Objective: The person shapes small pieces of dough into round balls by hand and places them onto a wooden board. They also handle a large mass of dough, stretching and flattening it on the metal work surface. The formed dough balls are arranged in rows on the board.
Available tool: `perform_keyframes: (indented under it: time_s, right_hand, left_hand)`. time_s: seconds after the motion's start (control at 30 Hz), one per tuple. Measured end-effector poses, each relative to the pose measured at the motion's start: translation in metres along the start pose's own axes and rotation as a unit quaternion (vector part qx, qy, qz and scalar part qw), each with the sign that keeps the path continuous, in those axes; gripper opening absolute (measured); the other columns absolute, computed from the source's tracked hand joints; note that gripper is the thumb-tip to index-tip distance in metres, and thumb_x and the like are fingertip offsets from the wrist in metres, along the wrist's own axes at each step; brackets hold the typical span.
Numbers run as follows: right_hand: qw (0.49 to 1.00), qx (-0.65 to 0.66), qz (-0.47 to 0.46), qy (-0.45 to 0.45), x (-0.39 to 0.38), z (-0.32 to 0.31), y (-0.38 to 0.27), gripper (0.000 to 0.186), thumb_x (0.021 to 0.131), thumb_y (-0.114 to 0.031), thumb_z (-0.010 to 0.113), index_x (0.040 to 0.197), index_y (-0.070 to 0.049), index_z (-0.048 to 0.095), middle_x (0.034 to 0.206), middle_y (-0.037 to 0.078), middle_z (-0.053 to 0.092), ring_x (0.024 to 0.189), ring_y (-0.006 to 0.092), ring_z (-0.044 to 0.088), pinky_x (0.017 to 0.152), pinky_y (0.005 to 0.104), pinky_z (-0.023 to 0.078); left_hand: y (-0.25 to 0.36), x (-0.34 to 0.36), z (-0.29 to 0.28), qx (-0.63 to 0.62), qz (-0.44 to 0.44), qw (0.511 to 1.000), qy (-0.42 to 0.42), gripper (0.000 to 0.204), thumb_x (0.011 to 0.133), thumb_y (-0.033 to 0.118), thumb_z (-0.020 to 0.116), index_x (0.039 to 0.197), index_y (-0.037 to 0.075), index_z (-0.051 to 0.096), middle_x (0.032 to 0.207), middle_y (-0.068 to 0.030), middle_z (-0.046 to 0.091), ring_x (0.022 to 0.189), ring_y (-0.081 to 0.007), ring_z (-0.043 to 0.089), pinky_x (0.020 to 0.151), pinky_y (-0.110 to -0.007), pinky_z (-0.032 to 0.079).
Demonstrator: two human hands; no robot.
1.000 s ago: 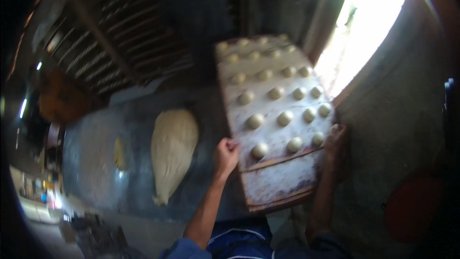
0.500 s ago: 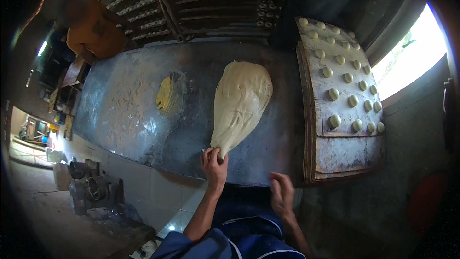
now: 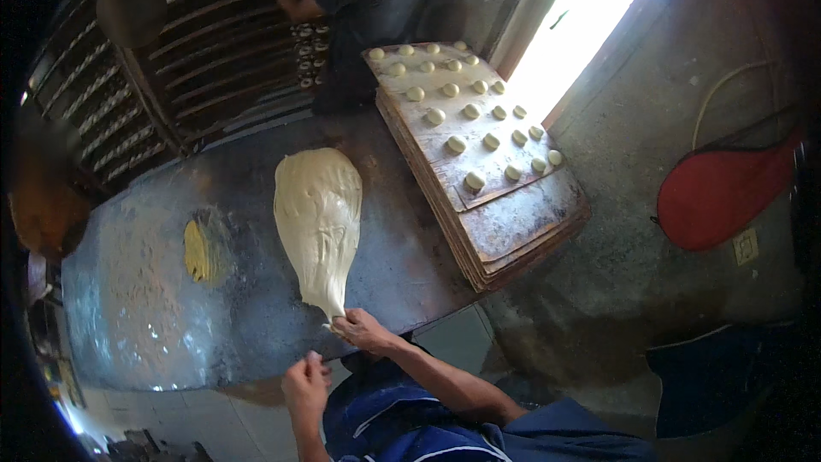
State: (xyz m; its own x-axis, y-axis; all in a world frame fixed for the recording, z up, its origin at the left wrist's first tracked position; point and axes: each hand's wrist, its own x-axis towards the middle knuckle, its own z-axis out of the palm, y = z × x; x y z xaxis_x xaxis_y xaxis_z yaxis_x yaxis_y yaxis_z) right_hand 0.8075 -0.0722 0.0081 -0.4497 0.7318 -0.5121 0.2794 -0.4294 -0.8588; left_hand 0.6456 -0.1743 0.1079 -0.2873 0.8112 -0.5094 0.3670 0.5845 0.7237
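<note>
A large pale dough (image 3: 321, 210) lies stretched on the dark metal worktable (image 3: 402, 248), broad and rounded at its far end. Toward me it narrows to a twisted tail at the table's near edge. My right hand (image 3: 363, 329) is closed round that tail. Just left of it and lower, my left hand (image 3: 306, 383) is off the dough, its fingers curled in with nothing visible in them. Left of the dough sits a small yellow smear of soft paste or fat (image 3: 198, 252).
A stack of wooden boards (image 3: 522, 214) stands on the right, with rows of small dough balls (image 3: 456, 145) on top. Behind the table are racks (image 3: 214, 60) and a person in dark clothing (image 3: 376, 8). Another person in orange (image 3: 47, 214) is at the far left. A red racket-shaped case (image 3: 723, 197) hangs on the wall.
The view has swung to the right. My left hand has let go of the dough's tail and drawn back, while my right hand has come in and taken hold of it.
</note>
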Motion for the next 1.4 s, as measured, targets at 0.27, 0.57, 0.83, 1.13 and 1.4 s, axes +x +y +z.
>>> perform_keyframes:
  time_s: [0.27, 0.57, 0.83, 1.13, 1.4]
  right_hand:
    - [0.94, -0.239, -0.189, 0.154, -0.042, -0.009, -0.015, 0.024, 0.103, -0.022, 0.055, 0.094, 0.0, 0.06, 0.076, 0.019, 0.058, 0.072, 0.0379, 0.057, 0.07, 0.048, 0.048]
    - [0.903, -0.125, -0.364, -0.193, -0.084, -0.085, -0.103, 0.018, 0.09, -0.013, 0.071, 0.102, 0.0, 0.064, 0.084, 0.014, 0.063, 0.074, 0.0264, 0.061, 0.07, 0.0402, 0.05]
    - [0.9, -0.079, -0.341, -0.258, 0.067, -0.034, -0.117, 0.042, 0.09, -0.02, 0.078, 0.127, -0.003, 0.066, 0.108, 0.011, 0.073, 0.098, 0.0179, 0.069, 0.09, 0.0355, 0.055]
    - [0.857, -0.213, -0.42, -0.21, 0.083, 0.026, -0.018, 0.039, 0.098, -0.023, 0.066, 0.13, -0.001, 0.062, 0.115, 0.017, 0.067, 0.104, 0.033, 0.068, 0.088, 0.0434, 0.056]
    - [0.806, -0.462, -0.328, 0.172, -0.042, -0.109, 0.021, 0.051, 0.093, -0.014, 0.068, 0.141, -0.005, 0.056, 0.136, 0.023, 0.058, 0.13, 0.047, 0.05, 0.112, 0.0549, 0.039]
  left_hand:
    - [-0.003, 0.171, 0.104, -0.687, -0.21, 0.626, -0.303, 0.018, 0.103, 0.022, 0.048, 0.099, 0.006, 0.058, 0.072, 0.0006, 0.053, 0.061, -0.0134, 0.051, 0.068, -0.033, 0.052]
    - [0.003, 0.15, 0.095, -0.666, -0.215, 0.628, -0.34, 0.025, 0.097, 0.031, 0.05, 0.093, 0.007, 0.056, 0.065, 0.0026, 0.039, 0.051, -0.0112, 0.037, 0.047, -0.028, 0.037]
    - [-0.005, 0.109, 0.095, -0.316, -0.133, 0.934, -0.103, 0.012, 0.104, 0.018, 0.052, 0.099, 0.011, 0.06, 0.073, 0.0007, 0.054, 0.058, -0.0156, 0.053, 0.052, -0.032, 0.044]
    - [0.158, -0.018, 0.029, 0.136, 0.408, 0.887, -0.166, 0.018, 0.096, 0.015, 0.054, 0.085, 0.004, 0.062, 0.075, -0.017, 0.064, 0.071, -0.037, 0.062, 0.068, -0.042, 0.05]
    - [-0.093, 0.093, -0.017, 0.234, 0.324, 0.893, 0.206, 0.039, 0.094, 0.024, 0.065, 0.125, 0.005, 0.051, 0.115, -0.0165, 0.059, 0.105, -0.0339, 0.056, 0.098, -0.049, 0.037]
